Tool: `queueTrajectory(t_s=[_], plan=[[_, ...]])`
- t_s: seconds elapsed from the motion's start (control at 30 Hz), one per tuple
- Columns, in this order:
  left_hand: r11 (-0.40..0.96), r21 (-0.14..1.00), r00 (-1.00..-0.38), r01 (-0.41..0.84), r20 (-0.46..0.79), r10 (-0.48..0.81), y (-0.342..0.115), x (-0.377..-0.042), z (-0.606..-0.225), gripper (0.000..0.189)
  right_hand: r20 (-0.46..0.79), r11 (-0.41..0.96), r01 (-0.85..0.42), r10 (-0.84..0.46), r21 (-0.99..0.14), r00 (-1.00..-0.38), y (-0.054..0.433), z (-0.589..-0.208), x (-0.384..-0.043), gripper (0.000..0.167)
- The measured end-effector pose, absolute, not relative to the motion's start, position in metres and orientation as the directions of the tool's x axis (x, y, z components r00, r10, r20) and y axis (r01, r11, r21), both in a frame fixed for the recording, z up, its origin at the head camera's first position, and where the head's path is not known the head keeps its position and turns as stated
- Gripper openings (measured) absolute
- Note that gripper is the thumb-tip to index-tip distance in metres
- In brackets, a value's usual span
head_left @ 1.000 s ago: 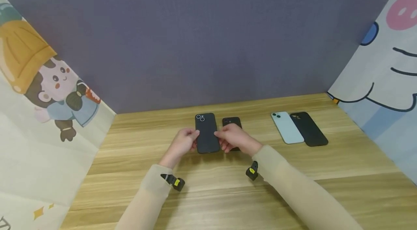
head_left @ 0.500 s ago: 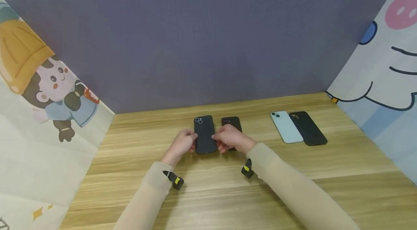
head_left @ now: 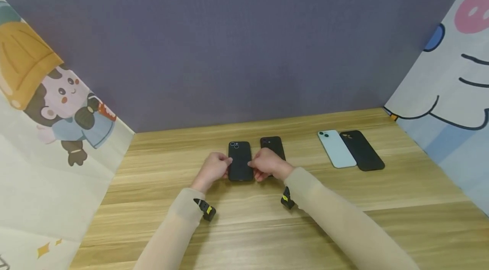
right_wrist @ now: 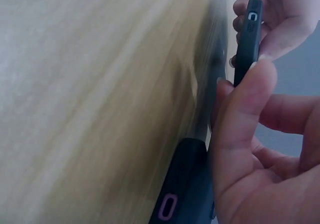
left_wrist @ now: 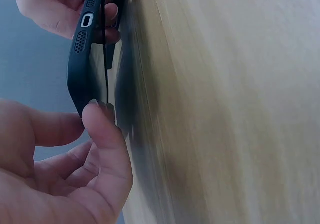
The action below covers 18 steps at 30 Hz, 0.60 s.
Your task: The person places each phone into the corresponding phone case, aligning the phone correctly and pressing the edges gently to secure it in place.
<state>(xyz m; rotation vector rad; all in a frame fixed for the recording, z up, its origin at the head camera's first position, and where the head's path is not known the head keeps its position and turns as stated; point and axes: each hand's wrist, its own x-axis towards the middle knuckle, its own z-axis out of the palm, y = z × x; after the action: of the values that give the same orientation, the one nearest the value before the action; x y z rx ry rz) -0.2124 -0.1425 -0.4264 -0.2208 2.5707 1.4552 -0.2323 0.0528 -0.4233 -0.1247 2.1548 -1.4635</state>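
Both hands hold a phone in a black case (head_left: 240, 161), camera side up, between them. My left hand (head_left: 214, 168) pinches its left long edge with thumb and fingers; my right hand (head_left: 268, 163) pinches the right edge. The case's bottom end (left_wrist: 86, 41), with port cutout and speaker holes, faces me in the left wrist view, with a gap between the phone and the tabletop below. A second black phone (head_left: 276, 146) lies just to the right, partly hidden under my right hand. Its port end (right_wrist: 172, 204) shows close beneath that hand in the right wrist view.
Farther right, a pale blue phone (head_left: 336, 149) lies beside a black phone case (head_left: 363, 151) with a camera cutout. The wooden table (head_left: 244, 232) ends at a grey-purple panel (head_left: 244, 49) behind. Printed cloths (head_left: 42, 168) flank both sides.
The held phone's top end has dropped towards me in the head view, and the phone now looks shorter and straighter. My right hand has shifted slightly left; both hands keep their grip.
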Motion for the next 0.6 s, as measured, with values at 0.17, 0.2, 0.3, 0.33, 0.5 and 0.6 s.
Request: queueTrajectory(t_s=[0.17,0.2,0.3,0.33,0.5,0.6], plan=[[0.556,0.800,-0.971,-0.226,-0.233,-0.059,-0.142,-0.212,-0.425,0.024,-0.369,0.425,0.216,-0.318,-0.879,-0.874,0.047,-0.421,-0.230,0.022],[0.566,0.793,-0.971,-0.225,-0.231,-0.062,-0.142,-0.212,-0.424,0.024,-0.367,0.427,0.218,-0.308,-0.878,-0.878,0.046,-0.421,-0.230,0.021],[0.607,0.768,-0.976,-0.204,-0.205,-0.068,-0.141,-0.213,-0.423,0.026,-0.360,0.433,0.217,-0.281,-0.875,-0.890,0.042,-0.420,-0.231,0.018],[0.627,0.755,-0.979,-0.191,-0.190,-0.070,-0.141,-0.213,-0.424,0.026,-0.357,0.438,0.215,-0.273,-0.873,-0.893,0.041,-0.420,-0.231,0.016],[0.704,0.697,-0.990,-0.134,-0.120,-0.069,-0.141,-0.216,-0.426,0.025,-0.339,0.510,0.168,-0.264,-0.844,-0.903,0.036,-0.419,-0.230,0.015],[0.732,0.671,-0.992,-0.122,-0.104,-0.070,-0.141,-0.216,-0.426,0.024,-0.325,0.558,0.125,-0.274,-0.820,-0.905,0.033,-0.419,-0.229,0.017]])
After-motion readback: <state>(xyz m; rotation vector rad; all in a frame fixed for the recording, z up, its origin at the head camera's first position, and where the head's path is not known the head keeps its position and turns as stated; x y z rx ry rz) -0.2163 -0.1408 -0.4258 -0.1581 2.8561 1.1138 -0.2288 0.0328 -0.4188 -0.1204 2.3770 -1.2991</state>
